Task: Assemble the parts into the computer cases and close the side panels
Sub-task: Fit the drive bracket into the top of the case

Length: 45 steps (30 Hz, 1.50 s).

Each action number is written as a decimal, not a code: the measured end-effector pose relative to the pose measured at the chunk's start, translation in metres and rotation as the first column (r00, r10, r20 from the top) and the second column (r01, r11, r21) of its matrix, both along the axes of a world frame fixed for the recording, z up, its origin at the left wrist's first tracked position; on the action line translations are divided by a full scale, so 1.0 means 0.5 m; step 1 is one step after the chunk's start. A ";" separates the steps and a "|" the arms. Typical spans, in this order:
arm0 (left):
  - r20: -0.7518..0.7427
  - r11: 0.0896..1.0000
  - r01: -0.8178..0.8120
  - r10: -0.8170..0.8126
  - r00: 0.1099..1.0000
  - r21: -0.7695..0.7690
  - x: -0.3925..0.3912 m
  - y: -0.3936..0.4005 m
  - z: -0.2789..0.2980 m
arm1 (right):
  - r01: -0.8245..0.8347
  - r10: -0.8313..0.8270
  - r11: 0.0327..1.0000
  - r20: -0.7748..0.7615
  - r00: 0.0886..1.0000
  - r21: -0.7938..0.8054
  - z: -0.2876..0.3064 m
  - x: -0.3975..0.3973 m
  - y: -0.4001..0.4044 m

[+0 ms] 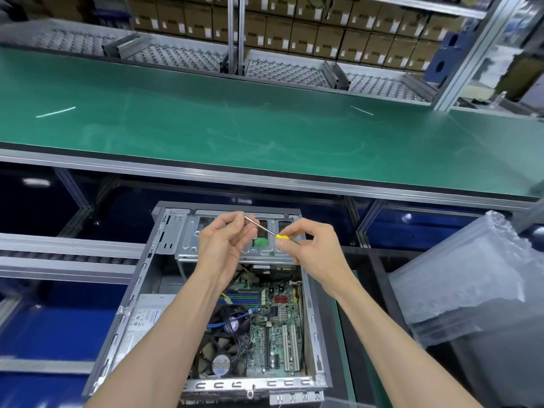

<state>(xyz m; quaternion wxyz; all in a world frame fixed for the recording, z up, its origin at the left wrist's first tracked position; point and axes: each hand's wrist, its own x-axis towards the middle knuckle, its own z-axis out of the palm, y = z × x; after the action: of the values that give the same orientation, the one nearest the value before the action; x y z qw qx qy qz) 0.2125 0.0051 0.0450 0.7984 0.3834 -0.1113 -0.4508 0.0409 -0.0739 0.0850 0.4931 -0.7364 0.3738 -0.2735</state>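
here the right hand (306, 242) pinches the yellow handle of a small screwdriver (272, 232), and the left hand (226, 242) curls its fingertips round the far end of the bare shaft. both hands are clamped on the one tool, held in the air above the drive cage (188, 240) at the far end of the open case (138, 290).

the screwdriver looks light and stiff, a thin metal shaft with a short plastic handle. the handle is the place to hold it: it is thicker and gives purchase for turning, while the smooth shaft would likely slip between the fingers. whether a screw sits at the tip under the left fingers cannot be told.

the case lies directly below the grip, side panel off, running back toward the person. it is sheet steel, probably heavy and rigid, best taken by its outer frame edges, which may be sharp. nearer the person than the grip lie the motherboard (279, 319), the fan (219, 357) and the power supply (144, 319). the board is fragile and its cables soft, so a dropped tool could do harm there.

beyond the grip runs the green table (265, 128). to the right of the grip sits a stack of clear plastic trays (465, 278).
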 end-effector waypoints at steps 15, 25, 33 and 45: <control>-0.277 0.998 -0.067 0.059 0.959 -0.018 -0.021 -0.004 -0.002 | 0.169 -0.244 0.957 0.346 0.906 0.235 -0.004 0.031 -0.006; 0.155 0.804 -0.231 0.174 0.972 0.547 -0.055 0.059 -0.080 | 0.118 -0.128 0.962 -0.025 0.991 -0.248 0.047 0.058 -0.091; -0.034 0.795 0.005 0.019 0.999 0.607 -0.089 0.010 -0.100 | -0.029 -0.099 0.877 -0.239 0.966 -0.479 0.038 0.110 -0.115; -0.431 0.934 0.211 -0.070 0.900 0.289 -0.047 -0.032 -0.159 | -0.133 -0.030 0.864 -0.313 0.949 -0.486 0.024 0.133 -0.117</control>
<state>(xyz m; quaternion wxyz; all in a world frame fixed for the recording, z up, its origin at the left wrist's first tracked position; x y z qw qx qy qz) 0.1888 -0.0108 -0.0346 0.6936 0.3975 0.1090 -0.5908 0.1075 -0.1323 0.0970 0.2270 -0.8825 0.3427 -0.2286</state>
